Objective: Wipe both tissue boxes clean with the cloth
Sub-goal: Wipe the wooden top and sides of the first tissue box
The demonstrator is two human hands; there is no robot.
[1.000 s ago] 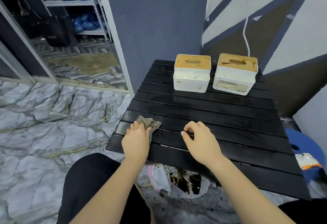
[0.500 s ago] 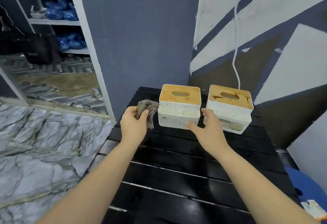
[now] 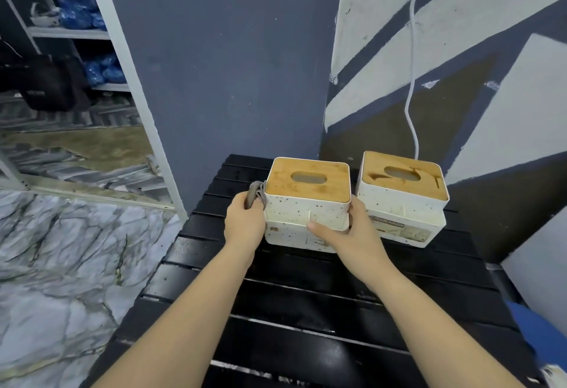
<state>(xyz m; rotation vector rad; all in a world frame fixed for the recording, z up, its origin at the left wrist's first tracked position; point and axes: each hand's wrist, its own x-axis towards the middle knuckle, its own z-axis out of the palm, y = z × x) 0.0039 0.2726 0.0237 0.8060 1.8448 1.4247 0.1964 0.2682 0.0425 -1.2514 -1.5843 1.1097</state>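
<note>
Forearms reaching from 6 o'clock over the black slatted table [image 3: 306, 311] toward the nearer, left tissue box [image 3: 306, 209], just past frame centre at about 12. Left hand [image 3: 245, 222] curled round a bunched grey cloth [image 3: 256, 196], pressing it against the box's left wall; right hand [image 3: 346, 231] wrapped on the right front corner, thumb flat on the front face. Best done, by judgement, by keeping the right hand firm as a brace so the light box cannot slide, then dragging the cloth in long overlapping strokes along the speckled wall and up over the wooden lid [image 3: 306, 180]. Worth turning the box to bring the far faces round. Second tissue box [image 3: 402, 203] at 1 o'clock, just beside the first, stained on its lid, untouched. Hidden: most of the cloth behind the left fingers, the right fingers behind the box, rear walls of both boxes, any tissue inside. Label print on the far box too blurred to read in full.
</note>
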